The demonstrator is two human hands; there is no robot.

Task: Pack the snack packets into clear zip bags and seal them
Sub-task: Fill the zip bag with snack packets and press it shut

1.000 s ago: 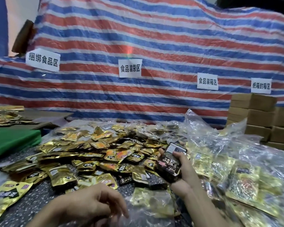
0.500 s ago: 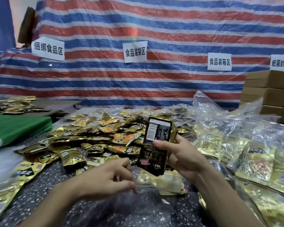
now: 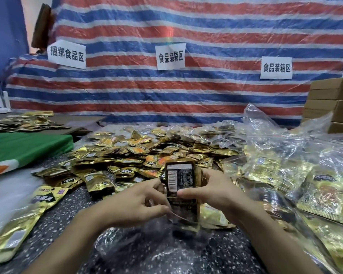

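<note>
We count two hands point(image 3: 139, 202), four paper signs point(image 3: 170, 56) with one cut off, one green board point(image 3: 26, 145). Loose gold snack packets point(image 3: 127, 153) and filled clear zip bags point(image 3: 297, 165): too many to count.

I'm looking down at a dark speckled stone-look tabletop point(image 3: 232, 252). A heap of small gold foil snack packets point(image 3: 139, 155) covers its middle, filled clear plastic zip bags point(image 3: 285, 171) crowd the right side, and a crumpled empty clear bag point(image 3: 147, 252) lies nearest me.
</note>
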